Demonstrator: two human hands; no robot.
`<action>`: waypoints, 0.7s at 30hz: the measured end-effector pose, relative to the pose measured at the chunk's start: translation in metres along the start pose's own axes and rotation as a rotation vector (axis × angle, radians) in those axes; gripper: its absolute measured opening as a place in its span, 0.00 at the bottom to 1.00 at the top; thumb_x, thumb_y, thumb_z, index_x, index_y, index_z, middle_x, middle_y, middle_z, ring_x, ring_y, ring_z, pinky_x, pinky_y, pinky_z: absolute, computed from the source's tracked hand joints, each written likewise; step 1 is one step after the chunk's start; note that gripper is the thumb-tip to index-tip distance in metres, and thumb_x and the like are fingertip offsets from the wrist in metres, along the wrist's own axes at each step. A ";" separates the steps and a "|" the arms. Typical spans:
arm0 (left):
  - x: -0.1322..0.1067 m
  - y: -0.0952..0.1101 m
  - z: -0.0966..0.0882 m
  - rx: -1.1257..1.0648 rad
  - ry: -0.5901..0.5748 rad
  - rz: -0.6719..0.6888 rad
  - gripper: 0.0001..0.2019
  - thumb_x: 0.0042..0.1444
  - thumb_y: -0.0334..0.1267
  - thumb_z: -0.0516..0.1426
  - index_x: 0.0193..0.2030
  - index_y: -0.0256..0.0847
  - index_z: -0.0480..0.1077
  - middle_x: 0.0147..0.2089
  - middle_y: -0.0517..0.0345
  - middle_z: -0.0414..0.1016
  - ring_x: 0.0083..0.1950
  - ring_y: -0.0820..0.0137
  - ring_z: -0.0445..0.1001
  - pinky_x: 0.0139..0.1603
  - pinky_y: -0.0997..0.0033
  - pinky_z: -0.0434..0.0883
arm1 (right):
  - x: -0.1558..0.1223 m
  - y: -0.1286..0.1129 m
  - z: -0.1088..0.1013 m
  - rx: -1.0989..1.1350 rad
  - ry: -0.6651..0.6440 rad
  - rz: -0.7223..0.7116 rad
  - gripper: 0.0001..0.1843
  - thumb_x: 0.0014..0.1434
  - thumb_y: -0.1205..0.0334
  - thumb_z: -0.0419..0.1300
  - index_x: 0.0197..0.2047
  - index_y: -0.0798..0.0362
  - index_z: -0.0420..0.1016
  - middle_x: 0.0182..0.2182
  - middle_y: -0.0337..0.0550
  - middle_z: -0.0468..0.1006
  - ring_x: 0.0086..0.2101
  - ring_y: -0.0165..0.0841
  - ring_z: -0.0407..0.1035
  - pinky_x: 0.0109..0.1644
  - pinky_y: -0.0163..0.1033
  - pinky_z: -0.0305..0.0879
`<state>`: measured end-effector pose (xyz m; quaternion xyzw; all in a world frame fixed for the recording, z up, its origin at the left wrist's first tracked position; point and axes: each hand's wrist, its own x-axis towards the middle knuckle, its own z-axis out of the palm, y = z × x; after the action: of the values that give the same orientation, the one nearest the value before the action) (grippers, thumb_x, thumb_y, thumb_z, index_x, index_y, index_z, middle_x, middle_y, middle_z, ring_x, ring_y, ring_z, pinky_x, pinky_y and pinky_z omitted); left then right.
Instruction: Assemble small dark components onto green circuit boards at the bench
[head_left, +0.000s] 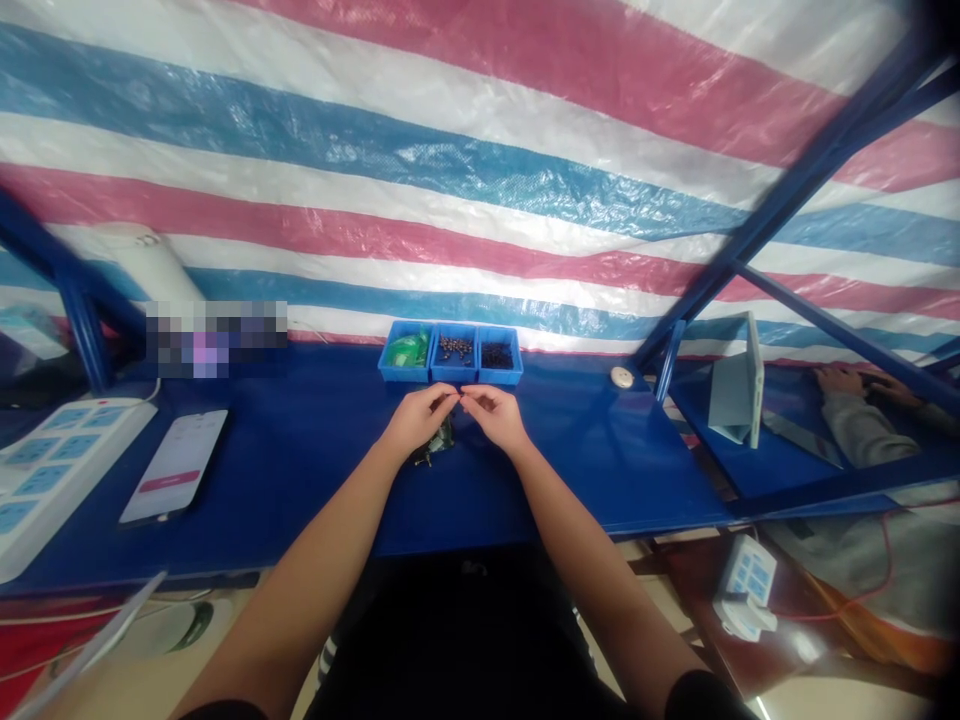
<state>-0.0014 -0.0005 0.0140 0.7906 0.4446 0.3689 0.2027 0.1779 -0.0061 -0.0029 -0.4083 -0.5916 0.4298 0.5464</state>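
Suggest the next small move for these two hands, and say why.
Perhaps bring the fingertips of the left hand and right hand gently closer to line up whatever they may hold: the fingers curl inward, and the tips meet or nearly meet in front of the blue bins. Anything between them is too small to tell.

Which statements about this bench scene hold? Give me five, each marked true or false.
1. Three blue bins stand in a row. True.
2. The green bag lies in the right bin. False: the green bag lies in the left bin.
3. The left hand and right hand are close together. True.
4. The phone with the lit screen lies between the hands. False: the phone lies left of them, near a power strip.
5. A dark packet is beside the left hand. True.
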 end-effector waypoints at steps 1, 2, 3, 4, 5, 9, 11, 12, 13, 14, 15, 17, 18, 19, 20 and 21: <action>0.000 0.001 -0.001 -0.002 -0.010 0.000 0.15 0.65 0.48 0.50 0.42 0.42 0.73 0.32 0.60 0.76 0.31 0.72 0.72 0.34 0.74 0.66 | 0.000 0.000 0.000 -0.006 0.001 0.000 0.18 0.53 0.52 0.66 0.44 0.52 0.80 0.34 0.45 0.81 0.33 0.35 0.76 0.41 0.41 0.74; 0.000 0.002 -0.001 -0.005 -0.018 -0.004 0.15 0.65 0.48 0.50 0.41 0.43 0.73 0.33 0.60 0.76 0.32 0.72 0.72 0.34 0.74 0.67 | 0.000 0.000 0.000 -0.010 0.003 0.000 0.18 0.53 0.52 0.66 0.44 0.52 0.80 0.34 0.45 0.81 0.34 0.35 0.76 0.41 0.42 0.74; 0.000 0.002 -0.001 -0.009 -0.021 -0.010 0.15 0.65 0.48 0.50 0.42 0.43 0.73 0.33 0.60 0.76 0.31 0.72 0.72 0.34 0.74 0.67 | 0.000 0.001 0.000 -0.012 0.007 -0.002 0.18 0.53 0.51 0.66 0.44 0.52 0.80 0.34 0.45 0.81 0.34 0.35 0.76 0.42 0.42 0.74; 0.000 0.003 -0.001 -0.014 -0.020 -0.018 0.15 0.64 0.48 0.50 0.43 0.43 0.73 0.32 0.60 0.76 0.31 0.72 0.72 0.34 0.74 0.67 | 0.000 0.001 0.000 -0.009 0.012 -0.006 0.18 0.53 0.51 0.66 0.44 0.52 0.80 0.34 0.45 0.81 0.34 0.35 0.76 0.42 0.42 0.74; -0.001 0.002 -0.001 -0.020 -0.016 -0.024 0.14 0.64 0.48 0.51 0.45 0.43 0.73 0.31 0.61 0.76 0.30 0.72 0.72 0.34 0.74 0.67 | 0.000 0.003 -0.001 -0.004 0.015 -0.012 0.18 0.53 0.52 0.66 0.43 0.53 0.80 0.34 0.45 0.81 0.34 0.35 0.76 0.42 0.42 0.74; -0.001 0.000 0.001 -0.035 -0.001 -0.014 0.14 0.63 0.47 0.52 0.48 0.44 0.72 0.28 0.62 0.74 0.28 0.73 0.70 0.34 0.74 0.67 | 0.002 0.006 -0.001 0.015 0.017 -0.015 0.17 0.52 0.51 0.67 0.43 0.53 0.80 0.34 0.44 0.82 0.33 0.35 0.76 0.42 0.42 0.74; -0.001 -0.001 0.001 -0.027 0.005 0.000 0.14 0.63 0.47 0.52 0.46 0.44 0.73 0.30 0.62 0.75 0.29 0.73 0.70 0.34 0.74 0.67 | 0.002 0.006 0.000 0.015 0.013 -0.004 0.18 0.51 0.51 0.67 0.43 0.52 0.80 0.34 0.44 0.82 0.33 0.35 0.76 0.42 0.42 0.74; 0.000 -0.001 0.001 -0.023 0.005 0.008 0.14 0.64 0.47 0.52 0.46 0.43 0.73 0.31 0.61 0.75 0.30 0.72 0.71 0.34 0.74 0.67 | 0.001 0.006 0.000 0.014 0.009 0.001 0.18 0.51 0.51 0.67 0.43 0.52 0.80 0.34 0.44 0.82 0.33 0.35 0.76 0.42 0.42 0.74; 0.000 -0.001 0.001 -0.021 0.002 0.015 0.14 0.64 0.47 0.52 0.46 0.43 0.74 0.33 0.60 0.76 0.31 0.72 0.72 0.35 0.74 0.67 | 0.001 0.005 0.000 0.014 0.004 0.003 0.18 0.51 0.51 0.67 0.43 0.52 0.80 0.34 0.44 0.82 0.33 0.35 0.76 0.42 0.42 0.74; 0.000 -0.001 0.000 -0.022 0.000 0.023 0.14 0.64 0.47 0.51 0.46 0.43 0.74 0.35 0.59 0.77 0.32 0.71 0.72 0.36 0.73 0.67 | 0.001 0.004 0.000 0.014 0.001 0.004 0.18 0.52 0.51 0.67 0.43 0.52 0.80 0.34 0.44 0.82 0.34 0.35 0.76 0.42 0.42 0.74; 0.000 -0.001 0.000 -0.023 -0.003 0.027 0.15 0.64 0.48 0.51 0.45 0.43 0.74 0.36 0.58 0.77 0.34 0.71 0.73 0.37 0.73 0.67 | 0.000 0.003 0.000 0.014 -0.002 0.002 0.18 0.52 0.51 0.67 0.44 0.52 0.80 0.34 0.44 0.82 0.34 0.35 0.76 0.42 0.42 0.74; 0.000 0.000 -0.001 -0.017 -0.009 0.024 0.15 0.65 0.48 0.50 0.44 0.43 0.74 0.36 0.58 0.77 0.34 0.70 0.73 0.37 0.73 0.67 | 0.000 0.002 -0.001 0.015 -0.005 -0.002 0.18 0.53 0.52 0.67 0.44 0.52 0.80 0.35 0.44 0.81 0.34 0.35 0.76 0.42 0.41 0.74; 0.000 0.001 -0.001 -0.008 -0.011 0.016 0.15 0.65 0.48 0.50 0.42 0.43 0.74 0.35 0.59 0.77 0.33 0.71 0.73 0.36 0.73 0.67 | 0.000 0.002 -0.001 0.015 -0.005 -0.005 0.18 0.53 0.52 0.67 0.44 0.52 0.80 0.35 0.44 0.81 0.34 0.35 0.76 0.42 0.41 0.74; 0.000 0.001 -0.001 0.000 -0.016 0.005 0.16 0.65 0.48 0.49 0.41 0.43 0.73 0.33 0.60 0.76 0.32 0.71 0.72 0.35 0.74 0.66 | 0.000 0.002 -0.001 0.015 -0.005 -0.006 0.18 0.53 0.52 0.67 0.44 0.52 0.80 0.35 0.44 0.81 0.34 0.35 0.76 0.42 0.41 0.74; 0.000 0.001 -0.001 0.007 -0.022 -0.004 0.16 0.65 0.49 0.49 0.41 0.43 0.73 0.32 0.61 0.76 0.31 0.72 0.71 0.34 0.74 0.65 | 0.000 0.002 -0.001 0.013 -0.007 -0.004 0.18 0.52 0.52 0.67 0.44 0.52 0.80 0.35 0.45 0.81 0.34 0.35 0.76 0.42 0.41 0.74; 0.000 0.002 -0.001 0.009 -0.030 -0.010 0.16 0.65 0.49 0.49 0.41 0.43 0.73 0.31 0.61 0.75 0.30 0.72 0.71 0.33 0.74 0.65 | 0.000 0.002 -0.001 0.010 -0.007 -0.001 0.18 0.52 0.52 0.67 0.44 0.52 0.80 0.35 0.45 0.81 0.34 0.35 0.76 0.42 0.41 0.74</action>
<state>-0.0012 -0.0014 0.0158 0.7946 0.4472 0.3540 0.2078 0.1788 -0.0051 -0.0046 -0.4039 -0.5915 0.4339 0.5466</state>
